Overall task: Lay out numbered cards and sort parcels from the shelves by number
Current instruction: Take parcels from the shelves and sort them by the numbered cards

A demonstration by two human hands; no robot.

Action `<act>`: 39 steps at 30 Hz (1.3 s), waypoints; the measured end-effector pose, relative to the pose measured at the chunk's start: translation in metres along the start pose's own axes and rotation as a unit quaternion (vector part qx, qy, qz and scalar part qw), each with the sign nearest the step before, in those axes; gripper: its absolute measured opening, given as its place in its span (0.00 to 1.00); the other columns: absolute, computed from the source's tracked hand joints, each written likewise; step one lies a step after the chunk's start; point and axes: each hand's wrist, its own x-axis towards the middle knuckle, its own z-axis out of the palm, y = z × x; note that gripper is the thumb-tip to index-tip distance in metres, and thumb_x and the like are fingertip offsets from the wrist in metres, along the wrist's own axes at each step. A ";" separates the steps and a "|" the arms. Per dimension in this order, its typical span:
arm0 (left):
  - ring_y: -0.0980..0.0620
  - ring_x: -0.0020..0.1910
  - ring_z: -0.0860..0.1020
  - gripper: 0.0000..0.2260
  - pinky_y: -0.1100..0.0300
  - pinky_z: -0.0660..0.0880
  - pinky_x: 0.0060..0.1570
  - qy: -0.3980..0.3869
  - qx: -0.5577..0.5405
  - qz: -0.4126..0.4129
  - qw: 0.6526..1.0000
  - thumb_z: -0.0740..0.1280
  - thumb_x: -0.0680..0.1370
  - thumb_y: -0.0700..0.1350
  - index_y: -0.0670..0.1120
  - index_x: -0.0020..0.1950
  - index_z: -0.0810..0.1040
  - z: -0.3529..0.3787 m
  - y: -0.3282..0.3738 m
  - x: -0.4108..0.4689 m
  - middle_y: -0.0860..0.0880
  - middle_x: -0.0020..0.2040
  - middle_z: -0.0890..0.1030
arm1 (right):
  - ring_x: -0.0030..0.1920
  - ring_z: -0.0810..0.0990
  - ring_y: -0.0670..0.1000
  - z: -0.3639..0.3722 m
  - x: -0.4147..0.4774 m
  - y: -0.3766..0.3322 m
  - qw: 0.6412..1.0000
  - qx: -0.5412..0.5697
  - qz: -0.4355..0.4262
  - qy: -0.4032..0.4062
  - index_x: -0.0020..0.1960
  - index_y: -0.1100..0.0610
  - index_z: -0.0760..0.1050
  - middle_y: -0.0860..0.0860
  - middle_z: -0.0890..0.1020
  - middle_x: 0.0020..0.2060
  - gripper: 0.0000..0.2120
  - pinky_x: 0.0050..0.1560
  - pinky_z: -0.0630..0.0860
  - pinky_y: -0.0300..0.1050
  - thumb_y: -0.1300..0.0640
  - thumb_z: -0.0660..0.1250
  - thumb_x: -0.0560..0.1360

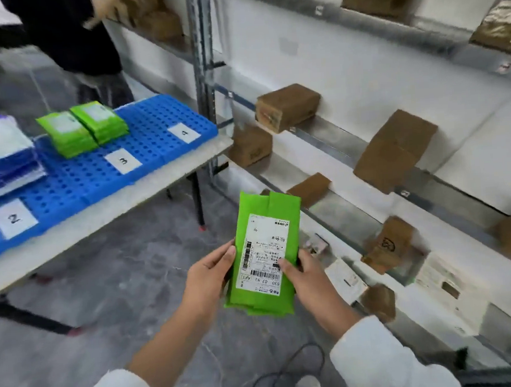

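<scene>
- White paper cards [123, 160] 2–4 laid on blue perforated plastic trays [98, 179].
- Green parcel stacks [81, 129] sorted behind card 3.
- Left hand [207, 281], right hand [305, 275] grip flat green plastic parcel [263, 246] above floor, unsorted.
- Brown cardboard parcels [288, 107] left on grey metal shelves [335, 146].

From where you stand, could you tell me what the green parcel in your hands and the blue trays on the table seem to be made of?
The green parcel looks like a thin plastic mailer, smooth, with a folded flap. The blue trays look like moulded hard plastic, matte, with round holes.
</scene>
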 end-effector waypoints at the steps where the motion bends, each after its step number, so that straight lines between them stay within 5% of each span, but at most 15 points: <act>1: 0.51 0.50 0.83 0.13 0.61 0.80 0.51 0.017 -0.008 0.009 1.000 0.65 0.78 0.38 0.40 0.62 0.79 -0.015 0.006 -0.004 0.44 0.53 0.84 | 0.54 0.81 0.49 0.015 0.001 -0.009 1.000 -0.010 -0.007 -0.015 0.53 0.50 0.74 0.46 0.82 0.53 0.04 0.60 0.75 0.56 0.55 0.65 0.79; 5: 0.45 0.56 0.82 0.13 0.49 0.77 0.59 0.083 -0.050 0.043 0.994 0.63 0.80 0.39 0.42 0.63 0.79 -0.073 0.033 -0.022 0.43 0.55 0.84 | 0.54 0.81 0.45 0.079 0.004 -0.047 0.994 -0.025 -0.042 -0.096 0.59 0.50 0.74 0.44 0.82 0.53 0.09 0.59 0.76 0.51 0.54 0.63 0.80; 20: 0.46 0.50 0.84 0.11 0.50 0.80 0.52 0.267 -0.162 0.149 0.938 0.65 0.79 0.39 0.43 0.59 0.81 -0.198 0.131 0.018 0.42 0.52 0.84 | 0.53 0.81 0.45 0.247 0.098 -0.155 0.947 -0.073 -0.140 -0.280 0.55 0.51 0.74 0.43 0.82 0.51 0.06 0.59 0.76 0.51 0.52 0.63 0.79; 39: 0.46 0.56 0.82 0.13 0.53 0.79 0.56 0.313 -0.191 0.167 0.915 0.67 0.77 0.38 0.41 0.62 0.78 -0.260 0.256 0.178 0.43 0.55 0.84 | 0.53 0.79 0.45 0.356 0.276 -0.282 0.917 -0.082 -0.153 -0.359 0.58 0.52 0.71 0.43 0.80 0.52 0.08 0.52 0.76 0.45 0.52 0.60 0.81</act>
